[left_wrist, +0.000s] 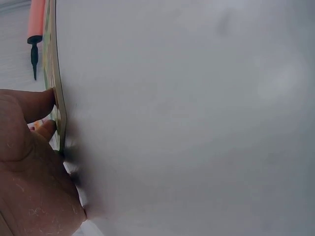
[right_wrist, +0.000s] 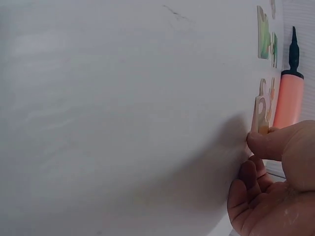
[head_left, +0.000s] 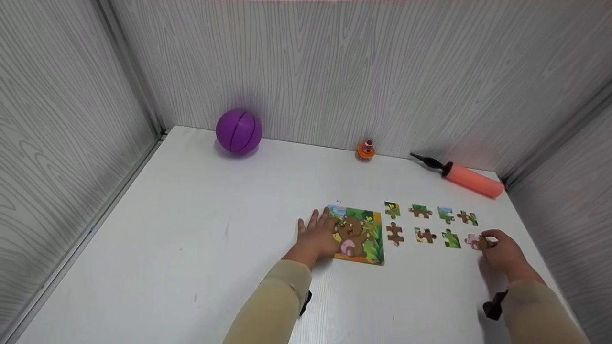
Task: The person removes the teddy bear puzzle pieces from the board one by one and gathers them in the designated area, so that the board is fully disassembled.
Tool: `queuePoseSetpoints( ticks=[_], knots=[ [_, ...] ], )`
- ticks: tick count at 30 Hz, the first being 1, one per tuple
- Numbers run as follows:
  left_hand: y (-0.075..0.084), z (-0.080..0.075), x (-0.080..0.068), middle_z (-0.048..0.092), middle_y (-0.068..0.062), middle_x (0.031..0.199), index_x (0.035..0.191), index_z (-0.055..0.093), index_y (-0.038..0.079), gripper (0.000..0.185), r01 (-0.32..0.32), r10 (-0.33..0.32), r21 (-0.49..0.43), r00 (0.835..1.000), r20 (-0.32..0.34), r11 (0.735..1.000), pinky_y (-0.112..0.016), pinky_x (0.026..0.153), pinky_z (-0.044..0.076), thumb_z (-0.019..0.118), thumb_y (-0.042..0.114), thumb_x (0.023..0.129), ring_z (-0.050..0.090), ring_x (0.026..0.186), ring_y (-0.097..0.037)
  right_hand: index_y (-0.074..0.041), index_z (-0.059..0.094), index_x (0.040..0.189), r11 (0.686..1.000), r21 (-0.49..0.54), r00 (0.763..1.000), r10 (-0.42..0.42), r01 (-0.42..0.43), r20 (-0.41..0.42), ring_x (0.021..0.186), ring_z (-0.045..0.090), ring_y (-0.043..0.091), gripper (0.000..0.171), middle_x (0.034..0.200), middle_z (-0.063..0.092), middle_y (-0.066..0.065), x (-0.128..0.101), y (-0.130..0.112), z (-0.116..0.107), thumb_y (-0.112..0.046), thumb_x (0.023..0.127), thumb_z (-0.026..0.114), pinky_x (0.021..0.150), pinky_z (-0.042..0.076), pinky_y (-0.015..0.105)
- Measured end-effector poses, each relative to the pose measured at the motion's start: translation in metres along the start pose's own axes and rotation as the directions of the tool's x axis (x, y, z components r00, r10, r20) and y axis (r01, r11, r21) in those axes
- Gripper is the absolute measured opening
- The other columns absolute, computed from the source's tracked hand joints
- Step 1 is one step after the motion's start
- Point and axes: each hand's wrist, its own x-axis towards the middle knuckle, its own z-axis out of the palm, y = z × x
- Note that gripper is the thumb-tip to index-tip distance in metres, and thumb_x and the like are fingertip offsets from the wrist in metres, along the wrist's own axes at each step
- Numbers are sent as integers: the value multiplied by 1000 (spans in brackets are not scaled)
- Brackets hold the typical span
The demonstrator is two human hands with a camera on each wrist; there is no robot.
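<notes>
A square puzzle board (head_left: pixel 366 239) with a brown bear picture lies flat on the white table. My left hand (head_left: pixel 319 236) rests on its left side, fingers spread. In the left wrist view, fingertips of the left hand (left_wrist: pixel 34 167) touch the thin edge of the board (left_wrist: pixel 59 98). To the right, my right hand (head_left: pixel 504 255) pinches a pink and brown puzzle piece (head_left: pixel 473 241) by its right end. The right wrist view shows the thumb of the right hand (right_wrist: pixel 275 167) on that piece (right_wrist: pixel 261 110), with the other fingers curled below.
Several loose puzzle pieces, among them a brown one (head_left: pixel 395 234) and a green one (head_left: pixel 451 238), lie in two rows right of the board. Along the back stand a purple ball (head_left: pixel 239 132), a small orange toy (head_left: pixel 366 150) and an orange hand pump (head_left: pixel 473 180). Grey panels wall the table.
</notes>
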Motion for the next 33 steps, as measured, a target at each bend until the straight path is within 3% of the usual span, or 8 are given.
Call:
queuePoseSetpoints(
  ticks=[7, 15, 19, 24, 27, 33],
  knots=[
    [1, -1, 0, 13, -8, 178, 164, 41, 16, 85, -10, 11, 6, 1000, -7, 1000, -64, 126, -4, 71, 53, 93, 2, 164, -32, 10, 32, 152, 1000, -14, 1000, 16, -16, 5, 111, 53, 48, 53, 135, 47, 44, 3, 2, -1, -5, 103, 45, 95, 47, 62],
    [-2, 4, 8, 10, -6, 178, 165, 40, 19, 85, 3, -4, 18, 1000, 16, 1000, -66, 125, -6, 69, 55, 93, -1, 164, -30, 14, 24, 154, 998, -59, 1000, -2, 2, 4, 126, 48, 60, 61, 139, 42, 49, 1, 0, -1, -17, 107, 46, 102, 44, 69],
    [-3, 4, 9, 10, -6, 178, 165, 39, 18, 86, 4, -4, 19, 1000, 20, 1000, -65, 125, -7, 69, 55, 93, -2, 164, -30, 17, 26, 153, 999, -50, 999, -12, 9, -49, 131, 44, 63, 66, 142, 39, 50, -8, -15, 2, -18, 105, 55, 105, 42, 70],
    [-1, -1, 3, 14, -9, 178, 163, 41, 15, 85, -6, 6, -3, 1000, -7, 1000, -65, 125, -5, 71, 51, 92, 1, 164, -33, 13, 27, 157, 996, 60, 994, -57, 63, -89, 135, 43, 59, 65, 147, 38, 47, -20, -40, 16, -17, 107, 56, 105, 45, 67],
    [-1, -2, 1, 13, -10, 178, 164, 40, 15, 87, 2, -2, -15, 1000, -2, 1000, -64, 126, -6, 71, 51, 91, 0, 164, -32, 10, 30, 158, 985, 125, 990, -106, 117, -94, 134, 46, 55, 63, 148, 41, 42, -29, -57, 29, -18, 108, 56, 103, 47, 64],
    [-1, 0, 1, 12, -8, 178, 164, 40, 16, 88, 1, 0, -13, 1000, 8, 1000, -64, 126, -6, 72, 54, 92, 0, 164, -32, 5, 43, 154, 956, 158, 966, -230, 246, -115, 122, 58, 45, 58, 138, 56, 33, -47, -99, 54, -19, 106, 65, 94, 53, 51]
  ],
)
